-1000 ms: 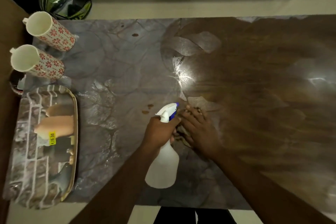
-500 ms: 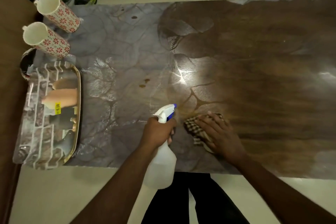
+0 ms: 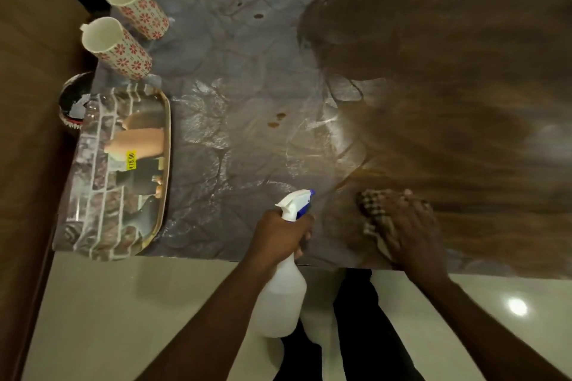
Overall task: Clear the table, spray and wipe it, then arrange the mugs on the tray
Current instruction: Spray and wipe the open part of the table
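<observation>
Glossy marbled counter (image 3: pixel 235 77) over pale tiled floor (image 3: pixel 130 303), two empty flowered mugs (image 3: pixel 130 52) beside bare tray (image 3: pixel 117 170), left hand (image 3: pixel 280 233) gripping spray bottle (image 3: pixel 283 294), right hand (image 3: pixel 411 226) flat on checked cloth (image 3: pixel 373 206)

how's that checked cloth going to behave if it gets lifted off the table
The checked cloth is bunched and folded under the right hand, so it would probably droop limply rather than hold shape. It looks thin, so likely light. On the glossy table it should slide easily when pushed.

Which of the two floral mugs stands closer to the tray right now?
The nearer floral mug, the one closer to the person; it stands just beyond the far end of the tray. The other mug stands farther back, at the table's far corner.
</observation>
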A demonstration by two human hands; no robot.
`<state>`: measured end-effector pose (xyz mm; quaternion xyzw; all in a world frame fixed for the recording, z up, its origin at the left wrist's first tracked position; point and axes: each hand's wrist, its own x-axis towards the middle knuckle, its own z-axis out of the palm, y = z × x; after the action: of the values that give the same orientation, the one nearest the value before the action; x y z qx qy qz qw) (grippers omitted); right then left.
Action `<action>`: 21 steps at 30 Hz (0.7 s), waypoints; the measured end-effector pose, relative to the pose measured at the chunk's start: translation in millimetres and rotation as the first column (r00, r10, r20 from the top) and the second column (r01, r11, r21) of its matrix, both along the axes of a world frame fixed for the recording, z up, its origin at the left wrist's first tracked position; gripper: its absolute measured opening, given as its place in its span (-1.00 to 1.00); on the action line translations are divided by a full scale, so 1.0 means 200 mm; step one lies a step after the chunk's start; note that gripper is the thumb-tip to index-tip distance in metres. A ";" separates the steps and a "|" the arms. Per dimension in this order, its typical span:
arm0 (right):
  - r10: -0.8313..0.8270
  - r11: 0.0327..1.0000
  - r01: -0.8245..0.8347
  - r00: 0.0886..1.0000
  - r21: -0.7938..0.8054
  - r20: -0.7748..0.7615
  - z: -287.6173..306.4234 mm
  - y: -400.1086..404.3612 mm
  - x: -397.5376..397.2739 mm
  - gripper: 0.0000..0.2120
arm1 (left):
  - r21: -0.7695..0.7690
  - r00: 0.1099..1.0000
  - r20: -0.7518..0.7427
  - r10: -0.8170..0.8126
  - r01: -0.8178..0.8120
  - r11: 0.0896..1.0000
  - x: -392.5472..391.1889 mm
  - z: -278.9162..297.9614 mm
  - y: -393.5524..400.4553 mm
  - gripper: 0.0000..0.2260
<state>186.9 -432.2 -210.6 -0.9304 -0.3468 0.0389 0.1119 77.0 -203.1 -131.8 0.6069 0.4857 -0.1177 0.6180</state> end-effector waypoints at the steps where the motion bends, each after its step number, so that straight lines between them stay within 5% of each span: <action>1: -0.157 0.988 0.157 0.988 0.005 -0.007 0.01 0.05 0.04 -0.52 | 0.011 1.000 -0.007 0.006 -0.006 1.000 -0.03 -0.01 0.03 -0.90; 3: -0.315 0.949 0.315 0.949 0.033 0.011 0.03 0.28 0.02 -0.56 | 0.048 0.999 -0.031 0.008 -0.007 0.999 -0.06 -0.02 0.07 -0.90; 7: 0.096 0.995 -0.096 0.995 0.013 -0.027 0.02 0.62 -0.31 -0.46 | 0.080 0.999 -0.028 0.042 -0.040 0.996 -0.11 -0.05 0.16 -0.82; 11: 0.310 0.951 -0.310 0.951 0.010 0.010 0.01 0.36 -0.35 -0.42 | 0.104 0.997 -0.007 0.080 -0.079 0.991 -0.17 -0.04 0.26 -0.84; 16: -0.275 0.960 0.277 0.960 0.034 -0.045 0.05 0.54 -0.03 -0.51 | 0.032 0.996 0.005 0.091 -0.091 0.995 -0.22 -0.04 0.34 -0.86; 17: -0.291 0.956 0.292 0.956 0.032 -0.045 0.05 0.67 -0.06 -0.53 | 0.044 0.995 -0.001 0.095 -0.095 0.995 -0.22 -0.04 0.35 -0.83; 21: 0.272 0.962 -0.271 0.962 0.024 -0.012 -0.01 0.89 -0.50 -0.48 | 0.138 0.989 -0.018 0.147 -0.143 0.980 -0.25 -0.04 0.40 -0.74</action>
<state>87.2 -253.3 -211.6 -0.8725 -0.4705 0.0572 0.1187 27.2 -122.2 -139.4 0.6090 0.5439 -0.0474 0.5754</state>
